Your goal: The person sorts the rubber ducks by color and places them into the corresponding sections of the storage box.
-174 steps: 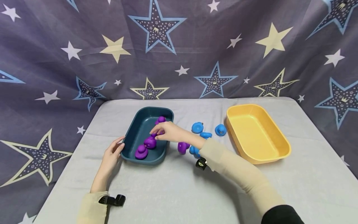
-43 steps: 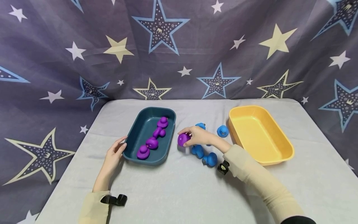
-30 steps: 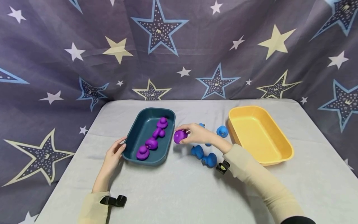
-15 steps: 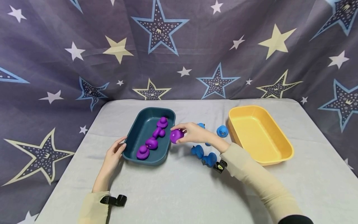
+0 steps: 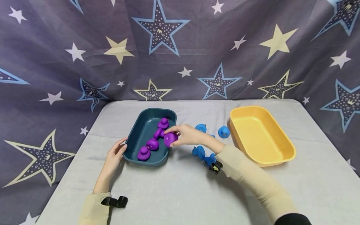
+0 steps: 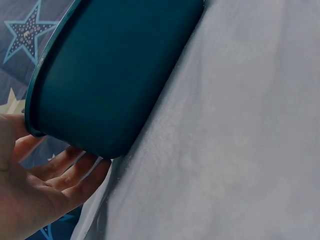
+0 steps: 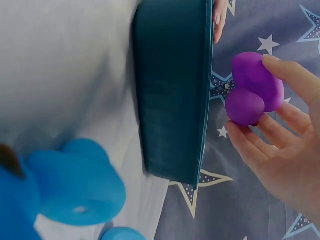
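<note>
My right hand (image 5: pixel 187 135) holds a purple rubber duck (image 5: pixel 169 140) over the right rim of the dark teal tray (image 5: pixel 144 129). In the right wrist view, thumb and fingers pinch this duck (image 7: pixel 262 82), raised above the tray's rim. Several other purple ducks (image 5: pixel 152 144) lie in a slanting row inside the tray. My left hand (image 5: pixel 112 157) rests against the tray's left side. In the left wrist view, its nearly straight fingers (image 6: pixel 75 172) touch the outer wall of the tray (image 6: pixel 115 80).
Several blue rubber ducks (image 5: pixel 199 152) lie on the white cloth between the trays; my right forearm passes over some. One blue duck (image 5: pixel 223 132) sits beside the yellow tray (image 5: pixel 261 134) at the right. A starry curtain (image 5: pixel 180 62) hangs behind the table.
Earlier, my right hand was among the ducks in the teal tray. It then took a purple duck from the cloth and carried it left to the tray's rim. My left hand stayed.
</note>
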Demonstrator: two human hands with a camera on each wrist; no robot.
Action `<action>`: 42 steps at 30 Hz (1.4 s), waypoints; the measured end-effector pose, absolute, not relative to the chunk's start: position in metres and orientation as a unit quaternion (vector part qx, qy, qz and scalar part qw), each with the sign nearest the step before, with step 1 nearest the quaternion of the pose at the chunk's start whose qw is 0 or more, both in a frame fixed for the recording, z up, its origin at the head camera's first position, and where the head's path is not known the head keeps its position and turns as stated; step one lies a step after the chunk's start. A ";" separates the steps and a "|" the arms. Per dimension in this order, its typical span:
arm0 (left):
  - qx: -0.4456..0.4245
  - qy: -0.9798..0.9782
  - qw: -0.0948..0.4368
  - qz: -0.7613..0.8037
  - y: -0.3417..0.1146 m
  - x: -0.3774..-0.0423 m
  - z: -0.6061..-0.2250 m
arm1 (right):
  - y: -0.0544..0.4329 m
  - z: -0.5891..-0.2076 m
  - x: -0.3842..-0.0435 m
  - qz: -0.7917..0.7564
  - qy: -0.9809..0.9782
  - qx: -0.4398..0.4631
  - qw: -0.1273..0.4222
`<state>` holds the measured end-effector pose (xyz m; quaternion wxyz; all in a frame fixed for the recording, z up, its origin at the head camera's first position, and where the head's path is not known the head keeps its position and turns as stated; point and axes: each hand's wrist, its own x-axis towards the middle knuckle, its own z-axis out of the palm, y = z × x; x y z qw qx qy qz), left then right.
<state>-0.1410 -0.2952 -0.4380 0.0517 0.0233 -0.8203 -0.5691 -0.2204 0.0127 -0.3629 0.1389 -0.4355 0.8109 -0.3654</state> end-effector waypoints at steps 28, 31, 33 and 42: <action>0.018 -0.818 0.056 -0.573 -0.295 -0.141 -0.438 | -0.033 -0.365 -0.215 -0.279 0.817 -0.480 0.156; 0.015 -0.817 0.055 -0.574 -0.294 -0.141 -0.438 | -0.035 -0.365 -0.215 -0.273 0.817 -0.481 0.163; 0.013 -0.815 0.055 -0.576 -0.294 -0.141 -0.438 | -0.036 -0.365 -0.215 -0.271 0.816 -0.481 0.170; 0.012 -0.813 0.057 -0.579 -0.296 -0.141 -0.440 | -0.043 -0.369 -0.215 -0.249 0.815 -0.494 0.172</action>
